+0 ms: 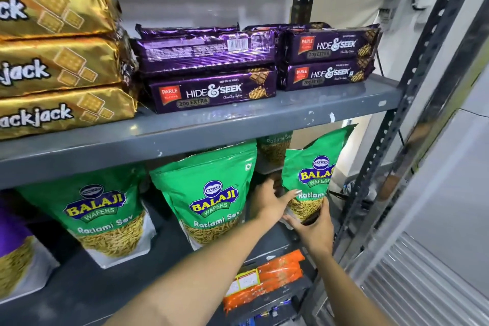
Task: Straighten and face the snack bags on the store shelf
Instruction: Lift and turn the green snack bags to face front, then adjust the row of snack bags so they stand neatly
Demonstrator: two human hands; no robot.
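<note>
Both hands grip the rightmost green bag: left hand on its left edge, right hand cupping the base. Bag stands upright, leaning right.

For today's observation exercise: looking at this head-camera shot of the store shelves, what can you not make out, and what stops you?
- Gold Krackjack packs: names cut off by the left edge.
- Rear Ratlami Sev bag: mostly hidden by the upper shelf and the bags in front.
- Held Balaji bag: bottom covered by the left hand and right hand.
- Orange packs: print too blurred to read.
- Purple bag: cut off at left.
</note>
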